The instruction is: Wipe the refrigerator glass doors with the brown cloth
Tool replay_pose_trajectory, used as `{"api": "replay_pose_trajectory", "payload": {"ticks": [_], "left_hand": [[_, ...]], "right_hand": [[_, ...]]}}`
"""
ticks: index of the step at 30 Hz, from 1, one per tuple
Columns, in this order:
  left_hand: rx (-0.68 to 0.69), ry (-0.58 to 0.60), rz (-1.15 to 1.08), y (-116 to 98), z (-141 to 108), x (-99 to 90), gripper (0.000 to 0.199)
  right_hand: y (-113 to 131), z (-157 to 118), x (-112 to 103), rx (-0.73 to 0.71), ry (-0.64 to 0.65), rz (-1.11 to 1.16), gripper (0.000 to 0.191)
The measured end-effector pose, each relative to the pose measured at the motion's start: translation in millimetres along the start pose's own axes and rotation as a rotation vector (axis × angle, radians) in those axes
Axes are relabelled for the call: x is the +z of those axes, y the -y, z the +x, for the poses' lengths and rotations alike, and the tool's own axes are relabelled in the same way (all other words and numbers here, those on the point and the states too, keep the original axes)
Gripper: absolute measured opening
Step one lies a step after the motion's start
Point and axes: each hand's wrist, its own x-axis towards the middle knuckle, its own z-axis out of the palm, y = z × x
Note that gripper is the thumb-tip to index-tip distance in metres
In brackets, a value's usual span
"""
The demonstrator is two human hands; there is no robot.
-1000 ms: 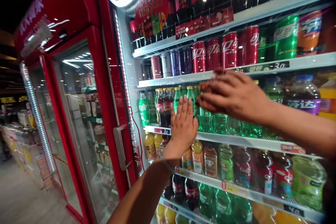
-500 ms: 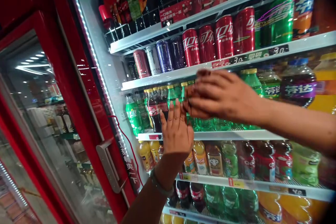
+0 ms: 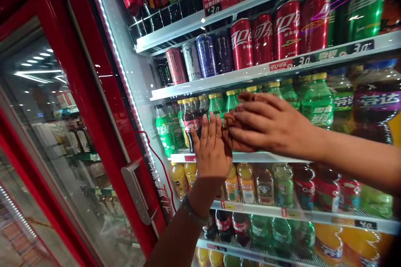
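Observation:
My left hand [image 3: 213, 148] is raised with its palm toward the cooler's glass door and its fingers stretched out, with a dark band around the wrist. It seems to lie flat on the glass, holding nothing. Just to its right, my right hand [image 3: 269, 123] has its fingers bent over a crumpled brown cloth [image 3: 231, 127], pressed toward the same pane. Most of the cloth is hidden under the fingers. Behind both hands stand green bottles with yellow caps [image 3: 216, 102] and a cola bottle [image 3: 190, 119].
Red cola cans [image 3: 242, 44] and slim energy drink cans [image 3: 206, 55] line the shelf above. Juice bottles [image 3: 246, 181] fill the shelf below. At left are the red door frame [image 3: 103, 104] and a grey handle [image 3: 138, 194]. A red cord [image 3: 159, 156] hangs inside.
The view has moved a little nearer, so shelves and door handle appear shifted right. My right hand with the cloth sits slightly lower against the shelves. My left hand stays flat.

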Motion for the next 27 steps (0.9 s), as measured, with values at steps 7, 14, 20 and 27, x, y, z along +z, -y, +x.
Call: {"api": "replay_pose_trajectory", "payload": {"ticks": [7,14,20,27], "left_hand": [[-0.047,-0.040,-0.004,22.6,19.1,-11.4,0.080],[0.077,-0.019,-0.016,51.7,19.1,-13.1,0.079],[0.027,-0.053,-0.014,62.0,32.6,-16.5,0.071],[0.026,-0.012,0.016,72.5,8.9,-15.9,0.076]], "right_hand": [[22.8,23.1,17.1,0.235,-0.097,0.013,0.035],[27.6,23.3,16.8,0.009,-0.044,-0.002,0.027],[7.3,60.2,27.3,0.366,-0.100,-0.087,0.036],[76.9,26.5,25.3,0.028,-0.036,0.087,0.022]]}}
